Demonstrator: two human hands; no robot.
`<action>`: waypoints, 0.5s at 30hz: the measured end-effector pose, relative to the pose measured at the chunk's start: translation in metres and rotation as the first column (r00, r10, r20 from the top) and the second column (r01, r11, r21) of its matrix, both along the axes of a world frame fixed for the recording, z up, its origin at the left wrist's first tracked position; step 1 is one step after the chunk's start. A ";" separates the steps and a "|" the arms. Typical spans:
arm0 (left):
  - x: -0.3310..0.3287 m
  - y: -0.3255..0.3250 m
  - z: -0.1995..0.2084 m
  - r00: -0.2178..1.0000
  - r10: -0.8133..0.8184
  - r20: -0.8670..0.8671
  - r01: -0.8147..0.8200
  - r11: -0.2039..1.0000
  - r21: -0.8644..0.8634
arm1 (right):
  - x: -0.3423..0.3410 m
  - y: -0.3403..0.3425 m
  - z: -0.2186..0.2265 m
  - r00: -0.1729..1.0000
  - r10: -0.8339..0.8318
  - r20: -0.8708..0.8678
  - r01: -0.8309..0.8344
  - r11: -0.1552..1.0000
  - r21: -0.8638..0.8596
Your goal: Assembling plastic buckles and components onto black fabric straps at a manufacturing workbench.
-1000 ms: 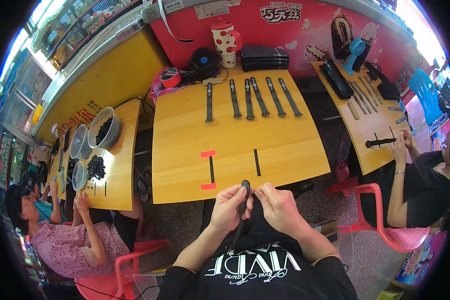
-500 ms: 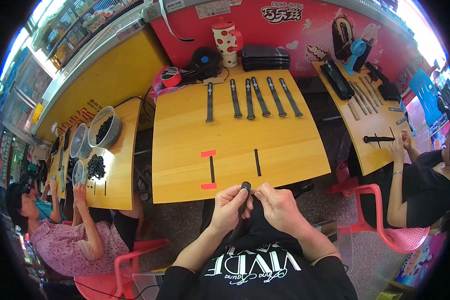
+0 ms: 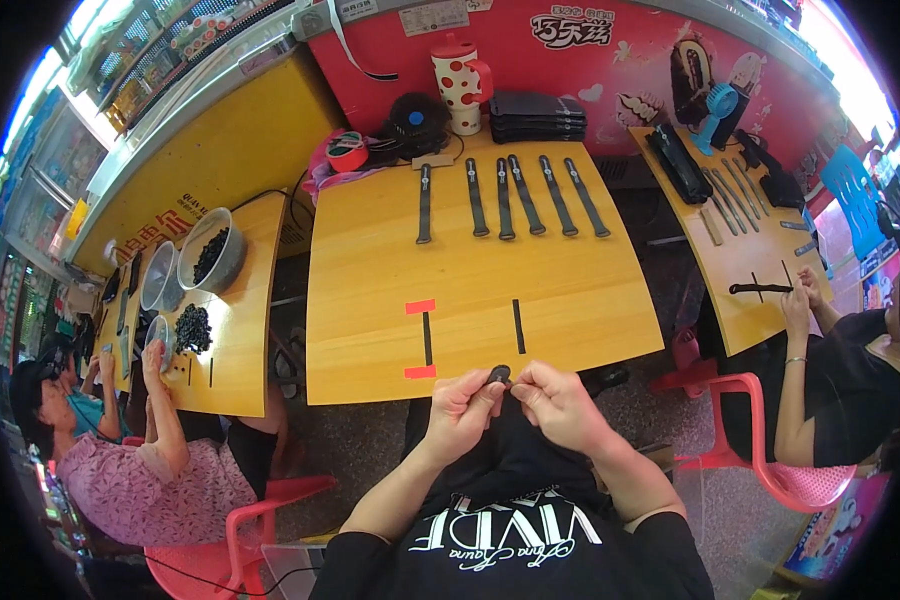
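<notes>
Just off the table's near edge, my left hand [image 3: 460, 412] is closed on a black strap [image 3: 500, 374] with a rounded end. That end points up between thumb and fingers; most of the strap's length is hidden or lost against dark clothing. My right hand [image 3: 560, 405] is closed in a pinch at the edge of the same end, and its fingertips meet those of the left. Similar dark straps [image 3: 475, 200] lie in a spread row across the far half of the wooden table [image 3: 370, 270].
Black tape [image 3: 518, 327] and a red-ended tape mark [image 3: 428, 340] lie near the front. At the back stand a dotted tumbler [image 3: 460, 92], stacked black pouches [image 3: 538, 118] and a black fan [image 3: 415, 120]. Co-workers sit at side tables, left with tubs [image 3: 215, 255], right with straps.
The strap's rounded end has tilted so its face shows more, and my right hand has drawn in closer to it. The left co-worker's hand has lifted.
</notes>
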State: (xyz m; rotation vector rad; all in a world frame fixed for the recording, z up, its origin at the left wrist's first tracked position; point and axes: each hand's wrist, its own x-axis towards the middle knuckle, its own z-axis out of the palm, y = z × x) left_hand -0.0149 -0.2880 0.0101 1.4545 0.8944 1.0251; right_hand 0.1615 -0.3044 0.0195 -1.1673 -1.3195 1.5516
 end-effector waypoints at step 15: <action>-0.003 -0.001 0.003 0.876 0.236 -0.421 0.014 0.860 0.510 | 0.003 0.002 0.018 0.873 -0.107 0.475 -0.148 0.871 0.468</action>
